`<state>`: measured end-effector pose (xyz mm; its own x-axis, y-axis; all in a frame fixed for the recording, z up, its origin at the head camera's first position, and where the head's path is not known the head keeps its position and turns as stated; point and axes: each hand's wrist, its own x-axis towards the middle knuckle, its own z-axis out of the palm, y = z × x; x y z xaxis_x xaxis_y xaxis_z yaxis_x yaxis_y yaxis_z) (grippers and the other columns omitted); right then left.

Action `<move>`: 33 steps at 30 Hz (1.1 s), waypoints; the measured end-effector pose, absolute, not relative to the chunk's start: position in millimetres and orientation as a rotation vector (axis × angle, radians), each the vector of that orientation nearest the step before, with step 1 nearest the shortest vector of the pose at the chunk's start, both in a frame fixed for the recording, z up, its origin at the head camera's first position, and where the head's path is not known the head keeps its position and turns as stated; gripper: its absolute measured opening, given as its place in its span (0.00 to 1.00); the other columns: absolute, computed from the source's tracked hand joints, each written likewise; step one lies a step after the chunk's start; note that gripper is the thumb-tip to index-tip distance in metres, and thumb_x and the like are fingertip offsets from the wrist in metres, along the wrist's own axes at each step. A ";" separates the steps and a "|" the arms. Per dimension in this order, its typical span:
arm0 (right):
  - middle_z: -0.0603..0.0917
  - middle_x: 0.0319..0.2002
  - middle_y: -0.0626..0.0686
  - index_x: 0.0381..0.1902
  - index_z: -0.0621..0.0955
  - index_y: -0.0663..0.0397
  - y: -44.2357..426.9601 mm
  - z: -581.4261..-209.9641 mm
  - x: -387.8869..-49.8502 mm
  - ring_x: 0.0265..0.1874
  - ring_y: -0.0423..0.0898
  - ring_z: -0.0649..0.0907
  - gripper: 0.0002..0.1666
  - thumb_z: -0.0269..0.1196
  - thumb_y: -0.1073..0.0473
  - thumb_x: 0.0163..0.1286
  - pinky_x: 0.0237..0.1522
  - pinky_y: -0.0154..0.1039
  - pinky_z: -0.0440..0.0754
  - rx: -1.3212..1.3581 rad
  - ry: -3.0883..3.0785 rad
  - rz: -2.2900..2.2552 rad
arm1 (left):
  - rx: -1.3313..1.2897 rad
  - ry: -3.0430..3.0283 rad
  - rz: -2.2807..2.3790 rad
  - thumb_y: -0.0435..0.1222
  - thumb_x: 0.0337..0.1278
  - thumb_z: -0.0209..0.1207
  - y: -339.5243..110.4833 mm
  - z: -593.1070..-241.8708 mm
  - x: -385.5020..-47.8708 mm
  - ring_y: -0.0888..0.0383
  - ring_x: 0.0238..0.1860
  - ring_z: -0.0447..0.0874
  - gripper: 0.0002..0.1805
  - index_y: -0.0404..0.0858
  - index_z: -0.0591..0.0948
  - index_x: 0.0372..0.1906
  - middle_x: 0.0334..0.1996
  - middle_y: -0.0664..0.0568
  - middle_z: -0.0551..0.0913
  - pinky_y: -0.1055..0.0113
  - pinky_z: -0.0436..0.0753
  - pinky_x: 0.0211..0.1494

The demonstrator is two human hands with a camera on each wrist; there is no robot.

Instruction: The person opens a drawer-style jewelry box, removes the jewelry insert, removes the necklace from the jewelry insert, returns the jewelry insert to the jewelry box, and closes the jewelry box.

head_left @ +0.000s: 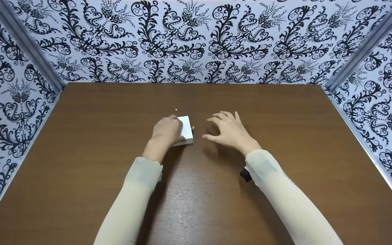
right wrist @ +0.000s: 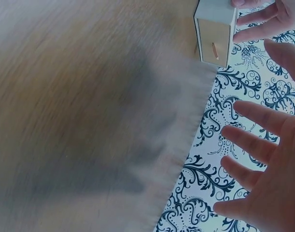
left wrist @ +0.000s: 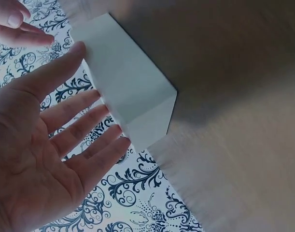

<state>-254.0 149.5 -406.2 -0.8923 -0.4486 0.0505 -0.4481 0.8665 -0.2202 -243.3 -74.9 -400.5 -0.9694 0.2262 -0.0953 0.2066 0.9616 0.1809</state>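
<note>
Left hand (head_left: 164,132) has got the box (head_left: 186,128) gripped, right hand (head_left: 231,132) kinda hanging empty, fingers spread, at the box's 3 o'clock.

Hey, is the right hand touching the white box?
No, the head view shows a strip of brown table between the right hand and the white box.

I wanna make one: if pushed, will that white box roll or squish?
The white box would probably slide, not roll, because it's flat-sided. Its crisp shape suggests it's fairly stiff. The tan front has a tab, so might pull open.
</note>
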 end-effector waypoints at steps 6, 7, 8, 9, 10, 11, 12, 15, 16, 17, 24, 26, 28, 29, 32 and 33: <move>0.75 0.68 0.54 0.66 0.77 0.46 146.5 -405.8 -253.4 0.74 0.60 0.65 0.40 0.61 0.29 0.64 0.75 0.71 0.47 -0.721 3.026 -0.381 | 0.336 2.988 0.275 0.44 0.49 0.73 -76.6 -395.9 -242.5 0.42 0.58 0.78 0.19 0.39 0.87 0.45 0.58 0.46 0.80 0.52 0.81 0.61; 0.75 0.68 0.54 0.66 0.77 0.46 146.1 -405.7 -253.3 0.74 0.60 0.65 0.40 0.61 0.29 0.64 0.75 0.71 0.47 -0.720 3.023 -0.384 | 0.332 2.989 0.281 0.44 0.49 0.73 -76.4 -395.6 -242.2 0.42 0.57 0.79 0.19 0.39 0.87 0.45 0.58 0.46 0.80 0.52 0.81 0.61; 0.75 0.68 0.55 0.66 0.76 0.47 145.7 -405.6 -253.1 0.74 0.60 0.65 0.40 0.61 0.29 0.64 0.75 0.71 0.47 -0.718 3.020 -0.386 | 0.330 2.989 0.283 0.44 0.49 0.73 -76.1 -395.5 -241.7 0.42 0.57 0.79 0.19 0.39 0.87 0.45 0.58 0.46 0.80 0.52 0.82 0.60; 0.75 0.68 0.55 0.66 0.76 0.47 145.4 -405.6 -253.0 0.74 0.59 0.65 0.41 0.61 0.29 0.64 0.75 0.71 0.47 -0.715 3.015 -0.385 | 0.326 2.989 0.287 0.44 0.49 0.73 -76.0 -395.5 -241.0 0.42 0.57 0.79 0.19 0.39 0.87 0.45 0.58 0.46 0.80 0.52 0.82 0.60; 0.75 0.68 0.55 0.66 0.76 0.47 145.1 -405.7 -252.8 0.74 0.59 0.65 0.40 0.61 0.30 0.64 0.75 0.70 0.47 -0.716 3.011 -0.384 | 0.324 2.989 0.287 0.44 0.49 0.73 -76.0 -395.9 -240.1 0.42 0.57 0.79 0.19 0.39 0.87 0.45 0.58 0.46 0.80 0.52 0.82 0.60; 0.74 0.69 0.55 0.66 0.76 0.47 144.8 -405.7 -252.6 0.74 0.59 0.65 0.40 0.61 0.30 0.64 0.76 0.70 0.47 -0.715 3.007 -0.383 | 0.326 2.991 0.285 0.44 0.49 0.73 -76.0 -396.5 -239.1 0.42 0.57 0.79 0.20 0.39 0.86 0.46 0.58 0.46 0.80 0.52 0.82 0.60; 0.74 0.69 0.55 0.67 0.76 0.47 144.7 -405.8 -252.4 0.74 0.59 0.65 0.40 0.60 0.30 0.65 0.76 0.70 0.47 -0.714 3.003 -0.379 | 0.331 2.994 0.281 0.45 0.49 0.73 -76.0 -396.9 -237.9 0.42 0.57 0.79 0.20 0.39 0.86 0.46 0.58 0.46 0.80 0.53 0.82 0.61; 0.75 0.68 0.55 0.66 0.76 0.47 144.4 -406.0 -252.0 0.73 0.59 0.66 0.39 0.61 0.31 0.66 0.76 0.69 0.49 -0.723 2.999 -0.394 | 0.351 3.014 0.262 0.45 0.49 0.73 -75.7 -397.7 -233.8 0.43 0.56 0.80 0.22 0.39 0.86 0.48 0.57 0.46 0.80 0.53 0.82 0.59; 0.75 0.68 0.55 0.66 0.76 0.48 144.3 -406.1 -252.1 0.73 0.59 0.66 0.38 0.61 0.32 0.66 0.76 0.68 0.50 -0.730 3.000 -0.404 | 0.360 3.022 0.255 0.45 0.49 0.73 -75.3 -397.9 -232.2 0.43 0.56 0.80 0.22 0.39 0.86 0.48 0.57 0.45 0.81 0.53 0.83 0.59; 0.76 0.67 0.56 0.65 0.77 0.49 144.0 -406.1 -252.2 0.72 0.59 0.67 0.38 0.61 0.33 0.66 0.76 0.66 0.51 -0.741 3.001 -0.413 | 0.364 3.026 0.251 0.45 0.49 0.73 -74.7 -398.1 -230.5 0.43 0.55 0.80 0.22 0.38 0.86 0.49 0.56 0.45 0.81 0.53 0.83 0.58; 0.78 0.64 0.58 0.63 0.78 0.54 140.5 -408.1 -252.6 0.68 0.58 0.73 0.32 0.63 0.41 0.69 0.75 0.53 0.63 -0.850 3.001 -0.445 | 0.365 3.034 0.234 0.44 0.50 0.72 -67.4 -399.6 -215.2 0.40 0.58 0.79 0.25 0.36 0.84 0.52 0.57 0.43 0.80 0.49 0.84 0.57; 0.79 0.63 0.58 0.62 0.79 0.54 139.5 -409.2 -251.6 0.66 0.58 0.74 0.30 0.63 0.44 0.69 0.73 0.52 0.67 -0.861 2.994 -0.453 | 0.370 3.034 0.242 0.43 0.49 0.73 -65.5 -400.1 -211.5 0.39 0.57 0.79 0.25 0.36 0.85 0.51 0.56 0.44 0.80 0.49 0.85 0.55; 0.79 0.63 0.57 0.62 0.79 0.54 138.0 -410.0 -249.9 0.65 0.57 0.76 0.28 0.64 0.46 0.69 0.71 0.52 0.70 -0.853 2.979 -0.461 | 0.372 3.036 0.251 0.43 0.47 0.74 -64.5 -400.7 -208.5 0.40 0.56 0.80 0.25 0.36 0.85 0.50 0.55 0.44 0.80 0.49 0.85 0.55; 0.79 0.62 0.57 0.61 0.79 0.54 137.3 -410.4 -249.0 0.64 0.57 0.76 0.27 0.64 0.47 0.69 0.70 0.52 0.72 -0.852 2.972 -0.461 | 0.376 3.033 0.246 0.44 0.47 0.74 -64.4 -401.0 -207.3 0.40 0.56 0.80 0.24 0.36 0.85 0.49 0.55 0.44 0.80 0.50 0.85 0.55; 0.80 0.61 0.55 0.60 0.80 0.52 134.6 -411.1 -246.8 0.63 0.56 0.78 0.25 0.65 0.49 0.69 0.67 0.53 0.75 -0.846 2.954 -0.457 | 0.388 3.035 0.231 0.45 0.47 0.74 -65.0 -401.9 -205.4 0.40 0.57 0.79 0.24 0.37 0.85 0.49 0.56 0.45 0.80 0.50 0.84 0.56; 0.81 0.61 0.55 0.60 0.80 0.52 133.4 -411.1 -246.3 0.62 0.56 0.78 0.25 0.65 0.50 0.68 0.66 0.53 0.75 -0.845 2.950 -0.454 | 0.390 3.038 0.227 0.45 0.47 0.74 -65.7 -402.1 -205.2 0.40 0.57 0.79 0.25 0.37 0.85 0.49 0.56 0.45 0.80 0.50 0.84 0.57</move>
<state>-246.3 133.4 -411.1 -0.8508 -0.5238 0.0420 -0.5122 0.8088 -0.2891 -205.2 -65.7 -402.1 -0.9654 0.2558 -0.0509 0.2454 0.9570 0.1548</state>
